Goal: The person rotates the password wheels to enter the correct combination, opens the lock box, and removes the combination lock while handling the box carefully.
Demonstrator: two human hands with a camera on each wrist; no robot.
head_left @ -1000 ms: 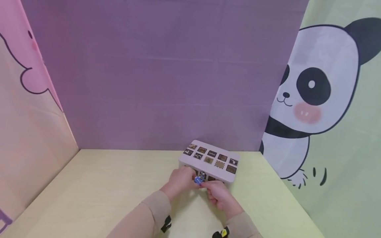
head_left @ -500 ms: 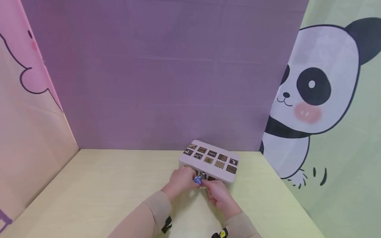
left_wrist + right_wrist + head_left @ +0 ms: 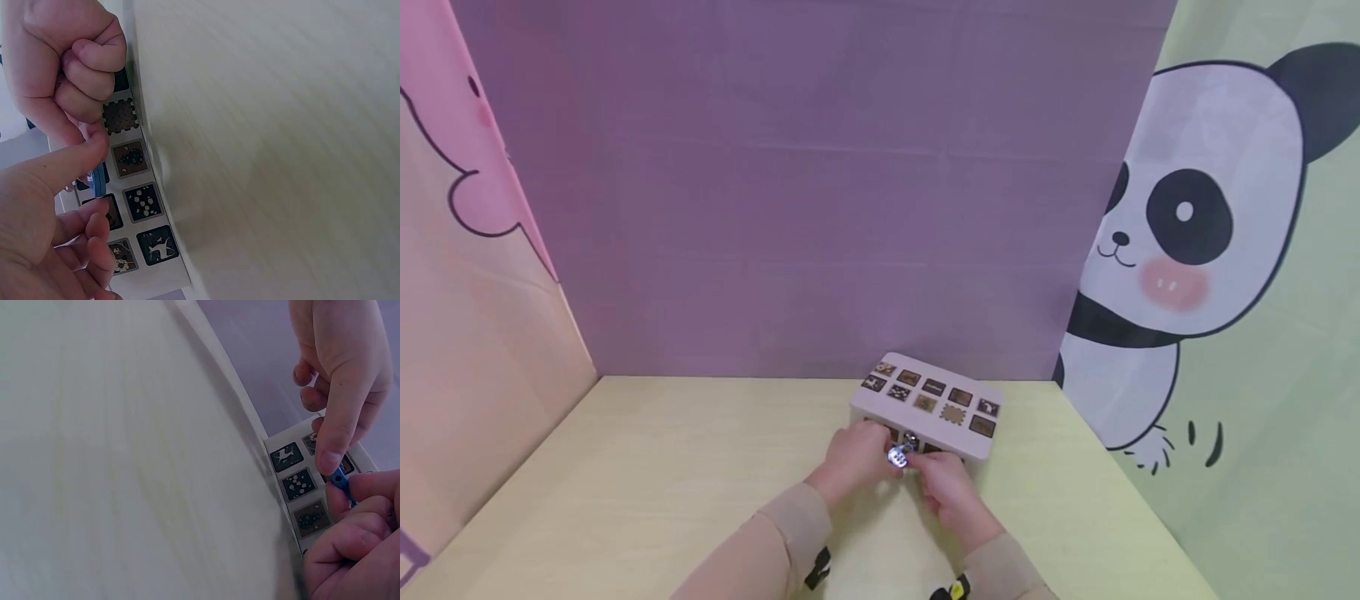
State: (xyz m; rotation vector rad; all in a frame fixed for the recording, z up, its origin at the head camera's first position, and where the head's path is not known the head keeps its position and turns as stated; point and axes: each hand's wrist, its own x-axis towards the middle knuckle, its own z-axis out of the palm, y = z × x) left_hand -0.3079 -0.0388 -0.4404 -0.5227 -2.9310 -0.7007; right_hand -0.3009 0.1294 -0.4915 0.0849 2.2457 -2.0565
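Observation:
A white box [image 3: 936, 406] with rounded corners and rows of small stamp-like pictures stands at the back of the table, right of the middle. On its front, a small blue padlock [image 3: 897, 456] hangs at a metal clasp [image 3: 911, 441]. My left hand [image 3: 857, 452] pinches the padlock between thumb and fingers, its other fingers loosely bent. From the other side, my right hand [image 3: 951, 490] pinches the padlock's edge with thumb and forefinger, the remaining fingers curled in. The right wrist view shows the padlock's blue side [image 3: 339, 478] with a dark round spot, between both thumbs.
The pale wood-look table [image 3: 700, 467] runs up to a purple cloth backdrop [image 3: 775, 208]. A panda-print cloth [image 3: 1225, 250] hangs on the right and a pink cartoon-print cloth [image 3: 482, 250] on the left.
The padlock has turned slightly in the fingers; its face now glints silvery where it looked blue. Both hands stay in nearly the same place, and the box has not moved.

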